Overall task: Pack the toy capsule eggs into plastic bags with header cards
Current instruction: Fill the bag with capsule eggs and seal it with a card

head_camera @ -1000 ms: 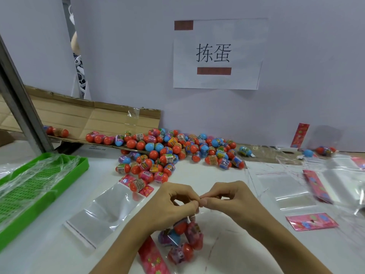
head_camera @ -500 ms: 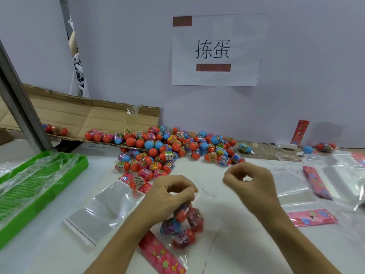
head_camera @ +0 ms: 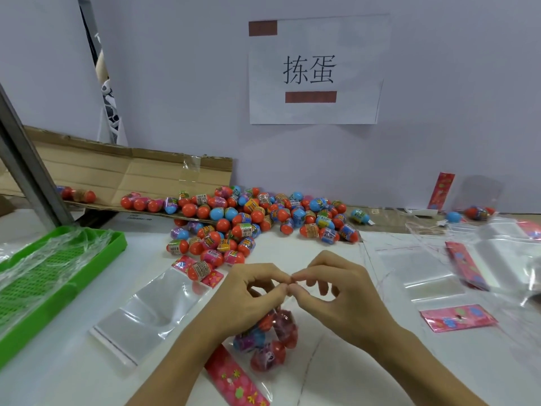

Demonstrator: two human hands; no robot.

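Head view: the left hand (head_camera: 248,297) and right hand (head_camera: 336,291) meet fingertip to fingertip above the table (head_camera: 351,361). Each grip is narrow, thumb and forefinger pinched together at the meeting point; what they pinch is too thin and clear to make out, though it looks like the mouth of the filled bag (head_camera: 266,338). That bag hangs at 6 o'clock from the grip, just below the left palm, with several eggs inside; their number is hard to count through the glare. Its header card (head_camera: 234,379), red with flowers, lies at 7 o'clock from the bag and is cut off by the picture's lower edge, partly hidden by the left forearm.

The loose eggs (head_camera: 254,221) lie in a heap at 12 o'clock from the hands, against the wall. One egg (head_camera: 200,269) rests on a card at 10 o'clock, at the top of an empty bag (head_camera: 146,315) lying flat. More clear bags (head_camera: 418,268) lie at 2 o'clock, their edges hard to separate. A pink card (head_camera: 458,317) lies at 3 o'clock. A green tray (head_camera: 96,259) sits at 9 o'clock, cut off at the left edge.
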